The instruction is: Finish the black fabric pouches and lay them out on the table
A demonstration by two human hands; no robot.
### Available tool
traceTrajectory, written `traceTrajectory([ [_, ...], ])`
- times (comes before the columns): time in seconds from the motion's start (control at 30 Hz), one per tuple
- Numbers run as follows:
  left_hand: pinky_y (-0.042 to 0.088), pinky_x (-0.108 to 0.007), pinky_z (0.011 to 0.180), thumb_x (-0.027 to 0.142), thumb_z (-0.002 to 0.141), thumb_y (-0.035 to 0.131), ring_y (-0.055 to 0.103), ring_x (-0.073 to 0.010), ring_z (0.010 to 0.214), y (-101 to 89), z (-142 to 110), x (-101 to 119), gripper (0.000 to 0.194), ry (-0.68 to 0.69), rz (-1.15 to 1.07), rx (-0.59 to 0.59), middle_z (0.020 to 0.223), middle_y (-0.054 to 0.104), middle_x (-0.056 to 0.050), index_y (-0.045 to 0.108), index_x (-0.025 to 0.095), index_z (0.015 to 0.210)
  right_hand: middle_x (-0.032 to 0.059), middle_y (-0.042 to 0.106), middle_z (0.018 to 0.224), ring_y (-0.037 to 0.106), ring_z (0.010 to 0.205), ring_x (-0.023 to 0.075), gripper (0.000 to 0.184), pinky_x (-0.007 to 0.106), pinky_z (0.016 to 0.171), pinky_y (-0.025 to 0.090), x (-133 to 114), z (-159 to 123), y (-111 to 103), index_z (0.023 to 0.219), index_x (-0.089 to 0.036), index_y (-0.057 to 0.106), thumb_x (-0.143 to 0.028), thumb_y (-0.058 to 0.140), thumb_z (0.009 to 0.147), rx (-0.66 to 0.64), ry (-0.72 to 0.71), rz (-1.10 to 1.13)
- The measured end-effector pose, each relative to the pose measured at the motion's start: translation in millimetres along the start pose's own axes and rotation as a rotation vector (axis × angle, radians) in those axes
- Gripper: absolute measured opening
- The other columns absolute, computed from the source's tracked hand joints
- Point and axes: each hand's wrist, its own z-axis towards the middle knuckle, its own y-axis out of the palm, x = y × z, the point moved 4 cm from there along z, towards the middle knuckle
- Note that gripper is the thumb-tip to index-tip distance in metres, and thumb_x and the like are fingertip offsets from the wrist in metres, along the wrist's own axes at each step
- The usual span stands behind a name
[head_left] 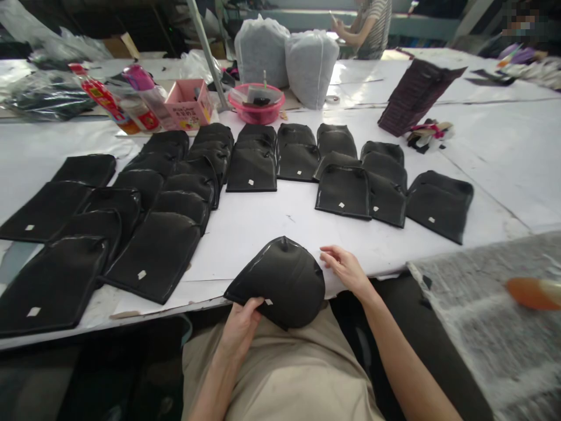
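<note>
My left hand (243, 327) pinches the lower left edge of a black padded piece (284, 280), thumb on top beside a small white sticker. This piece has a rounded outline and glossy edging, and it overhangs the table's front edge above my lap. Just right of it, apart from its edge, my right hand (344, 269) hangs with fingers loosely spread and nothing in them. Similar black padded pieces lie overlapped in several rows, such as a left row (153, 251), a middle row (252, 169) and a right piece (440, 204). Many carry a small white sticker.
Behind the rows stand a pink basin (236, 108), a pink box (188, 105), a red-labelled bottle (103, 96) and two wrapped white bundles (311, 70). A dark purple stack (416, 96) leans at the right. Across the table, a person (370, 29) in stripes holds something.
</note>
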Motion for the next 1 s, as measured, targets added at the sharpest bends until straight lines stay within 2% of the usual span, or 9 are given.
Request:
traceTrajectory([
  [0.17,0.052,-0.035,0.091,0.016,0.062,0.078,0.069,-0.0234,0.1,-2.1,0.8,5.1,0.048,0.04,-0.047,-0.005,0.097,0.077,-0.002,0.072,0.022,0.108,0.0071,0.075,0.083,0.068,0.07,0.0181,0.035,0.029,0.067,0.052,-8.7,7.5,12.3,0.103,-0.017,0.066,-0.046,0.052,0.089,-0.114,-0.011,0.077],
  [0.37,0.054,-0.034,0.088,0.014,0.059,0.078,0.069,-0.0235,0.098,-6.6,-1.0,11.3,0.041,0.09,-0.063,0.006,0.092,0.078,-0.001,0.075,0.022,0.099,0.0038,0.072,0.081,0.064,0.069,0.0165,0.034,0.027,0.065,0.048,-17.1,7.0,25.8,0.103,-0.018,0.068,-0.045,0.052,0.09,-0.202,-0.057,0.062],
  [0.5,0.053,-0.033,0.09,0.015,0.06,0.077,0.069,-0.0221,0.098,-12.2,-0.2,14.8,0.035,0.125,-0.054,0.03,0.092,0.077,-0.001,0.076,0.022,0.095,0.0013,0.066,0.078,0.059,0.075,0.0161,0.036,0.026,0.068,0.044,-28.1,1.4,31.0,0.09,-0.017,0.069,-0.05,0.054,0.09,-0.269,-0.089,0.14],
  [0.6,0.052,-0.031,0.09,0.016,0.063,0.077,0.069,-0.0208,0.098,-18.6,2.2,17.7,0.041,0.147,-0.028,0.051,0.094,0.077,0.0,0.074,0.023,0.103,-0.0018,0.057,0.068,0.05,0.064,0.0125,0.044,0.023,0.059,0.038,-31.1,-4.5,30.5,0.079,-0.017,0.064,-0.058,0.054,0.088,-0.268,0.024,0.317],
  [0.73,0.053,-0.032,0.088,0.016,0.066,0.076,0.068,-0.0208,0.097,-26.2,4.2,20.9,0.047,0.169,0.018,0.06,0.097,0.076,0.0,0.071,0.025,0.111,-0.0053,0.049,0.061,0.041,0.053,0.0086,0.046,0.021,0.05,0.032,-30.6,-12.6,32.2,0.077,-0.017,0.058,-0.063,0.059,0.083,-0.301,0.15,0.501],
  [0.87,0.053,-0.031,0.088,0.016,0.067,0.075,0.068,-0.0204,0.099,-27.1,1.8,25.5,0.046,0.201,0.033,0.092,0.099,0.076,-0.001,0.069,0.025,0.112,-0.0038,0.055,0.066,0.048,0.057,0.0093,0.044,0.021,0.054,0.039,-28.1,-18.2,36.4,0.078,-0.018,0.06,-0.061,0.063,0.082,-0.334,0.184,0.582],
  [1.0,0.052,-0.03,0.086,0.018,0.066,0.076,0.069,-0.0202,0.094,-22.2,-2.2,30.7,0.046,0.232,0.068,0.124,0.095,0.076,-0.001,0.07,0.023,0.112,0.0,0.064,0.073,0.058,0.068,0.0142,0.043,0.024,0.063,0.046,-26.8,-23.2,42.4,0.082,-0.018,0.065,-0.06,0.066,0.08,-0.373,0.227,0.665],
])
